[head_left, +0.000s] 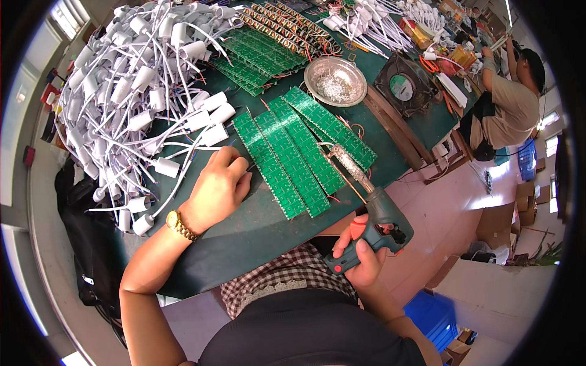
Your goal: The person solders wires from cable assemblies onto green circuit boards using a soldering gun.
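Note:
My right hand (365,256) is wrapped around the grip of a dark green soldering gun (390,216). The gun's metal tip reaches up and left over the green circuit boards (287,152), which lie side by side as long panels on the table. Whether the tip touches a board I cannot tell. My left hand (221,181), with a gold watch at the wrist, rests on the table left of the boards with its fingers curled in. What they hold, if anything, is hidden. Just beyond it lie several white lamp holders (213,135) with white cables.
A large heap of white lamp holders (143,79) covers the table's left side. Beyond the boards stand a metal bowl (336,81) of silvery scraps, more stacked boards (259,55) and a black fan (404,85). At right, another person (510,100) works at the table.

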The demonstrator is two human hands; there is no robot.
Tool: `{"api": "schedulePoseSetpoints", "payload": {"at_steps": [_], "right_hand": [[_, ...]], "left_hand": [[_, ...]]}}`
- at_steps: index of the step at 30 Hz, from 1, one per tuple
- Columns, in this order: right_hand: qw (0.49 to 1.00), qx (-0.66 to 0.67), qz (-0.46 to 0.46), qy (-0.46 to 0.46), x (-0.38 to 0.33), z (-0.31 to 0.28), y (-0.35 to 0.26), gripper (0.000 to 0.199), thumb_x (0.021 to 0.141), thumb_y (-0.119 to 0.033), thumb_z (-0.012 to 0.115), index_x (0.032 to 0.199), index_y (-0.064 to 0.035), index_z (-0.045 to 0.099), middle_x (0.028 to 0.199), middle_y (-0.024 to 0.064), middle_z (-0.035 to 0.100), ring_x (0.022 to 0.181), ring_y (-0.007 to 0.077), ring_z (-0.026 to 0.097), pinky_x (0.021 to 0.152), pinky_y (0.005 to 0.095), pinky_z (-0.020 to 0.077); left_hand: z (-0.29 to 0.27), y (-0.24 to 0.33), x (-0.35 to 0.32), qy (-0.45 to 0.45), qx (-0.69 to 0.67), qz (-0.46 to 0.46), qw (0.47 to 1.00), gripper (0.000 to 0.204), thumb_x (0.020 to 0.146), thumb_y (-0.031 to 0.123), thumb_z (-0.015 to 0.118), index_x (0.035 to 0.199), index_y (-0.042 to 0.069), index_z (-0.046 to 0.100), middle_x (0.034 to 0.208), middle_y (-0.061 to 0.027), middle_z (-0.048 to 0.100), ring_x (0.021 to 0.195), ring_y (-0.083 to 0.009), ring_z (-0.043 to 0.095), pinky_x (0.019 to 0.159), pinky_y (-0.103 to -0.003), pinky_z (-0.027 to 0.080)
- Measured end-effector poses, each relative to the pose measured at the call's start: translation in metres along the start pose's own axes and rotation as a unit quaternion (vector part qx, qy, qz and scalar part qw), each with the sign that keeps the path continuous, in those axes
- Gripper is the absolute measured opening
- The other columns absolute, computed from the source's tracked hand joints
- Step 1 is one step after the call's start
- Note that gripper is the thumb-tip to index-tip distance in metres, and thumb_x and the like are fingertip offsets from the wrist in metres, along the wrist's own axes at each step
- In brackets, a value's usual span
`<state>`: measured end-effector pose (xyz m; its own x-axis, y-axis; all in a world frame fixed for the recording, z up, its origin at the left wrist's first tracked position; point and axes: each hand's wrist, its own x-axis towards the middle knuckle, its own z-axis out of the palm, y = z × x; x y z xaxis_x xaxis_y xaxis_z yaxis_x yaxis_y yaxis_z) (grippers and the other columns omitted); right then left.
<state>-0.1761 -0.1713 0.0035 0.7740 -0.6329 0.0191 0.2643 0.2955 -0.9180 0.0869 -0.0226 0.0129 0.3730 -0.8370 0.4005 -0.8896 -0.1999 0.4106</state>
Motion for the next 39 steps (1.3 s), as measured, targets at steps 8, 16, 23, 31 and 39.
{"api": "schedulePoseSetpoints", "payload": {"at_steps": [8, 16, 23, 31, 39], "right_hand": [[0.999, 0.035, -0.001, -0.03, 0.011, -0.004, 0.005, 0.04, 0.089, -0.02, 0.056, 0.123, -0.0039, 0.042, 0.079, 0.016, 0.058, 0.061, 0.0189, 0.059, 0.056, 0.0299, 0.0494], [0.998, 0.05, 0.0, -0.046, 0.015, -0.014, 0.007, 0.042, 0.091, -0.018, 0.057, 0.127, -0.0039, 0.041, 0.08, 0.0172, 0.06, 0.062, 0.0197, 0.06, 0.055, 0.0299, 0.0496], [0.986, 0.139, 0.047, -0.08, 0.025, -0.014, -0.01, 0.05, 0.086, -0.019, 0.066, 0.127, -0.0044, 0.04, 0.085, 0.0175, 0.06, 0.065, 0.0235, 0.063, 0.06, 0.0355, 0.0565], [0.995, 0.056, 0.051, -0.06, 0.064, 0.011, -0.028, 0.046, 0.087, -0.018, 0.063, 0.126, -0.0054, 0.042, 0.082, 0.0166, 0.059, 0.06, 0.0219, 0.06, 0.055, 0.0351, 0.0523], [0.993, 0.014, 0.076, -0.094, 0.109, 0.053, -0.058, 0.055, 0.088, -0.025, 0.061, 0.129, 0.0011, 0.037, 0.083, 0.0169, 0.058, 0.061, 0.0218, 0.061, 0.057, 0.033, 0.0537]], "left_hand": [[0.003, -0.06, 0.025, 0.041, -0.001, 0.006, 0.999, 0.018, 0.084, -0.004, 0.062, 0.098, -0.003, 0.051, 0.122, -0.0238, 0.057, 0.106, -0.0418, 0.057, 0.091, -0.044, 0.048], [-0.007, -0.09, 0.045, 0.104, 0.008, -0.028, 0.994, 0.014, 0.084, 0.004, 0.065, 0.097, -0.001, 0.061, 0.099, -0.0164, 0.068, 0.083, -0.0323, 0.066, 0.075, -0.039, 0.053], [-0.007, -0.067, 0.049, -0.012, -0.102, -0.17, 0.98, 0.013, 0.088, 0.007, 0.066, 0.097, 0.0, 0.06, 0.093, -0.0055, 0.068, 0.072, -0.008, 0.052, 0.066, -0.026, 0.046], [-0.007, -0.062, 0.031, 0.036, -0.243, -0.166, 0.955, 0.008, 0.087, 0.002, 0.063, 0.089, 0.001, 0.055, 0.104, -0.0101, 0.068, 0.091, -0.0161, 0.062, 0.086, -0.029, 0.047], [-0.007, -0.059, 0.034, 0.097, -0.107, -0.093, 0.985, 0.006, 0.085, -0.002, 0.061, 0.088, 0.001, 0.057, 0.087, -0.0125, 0.054, 0.077, -0.0293, 0.057, 0.068, -0.034, 0.047]]}}
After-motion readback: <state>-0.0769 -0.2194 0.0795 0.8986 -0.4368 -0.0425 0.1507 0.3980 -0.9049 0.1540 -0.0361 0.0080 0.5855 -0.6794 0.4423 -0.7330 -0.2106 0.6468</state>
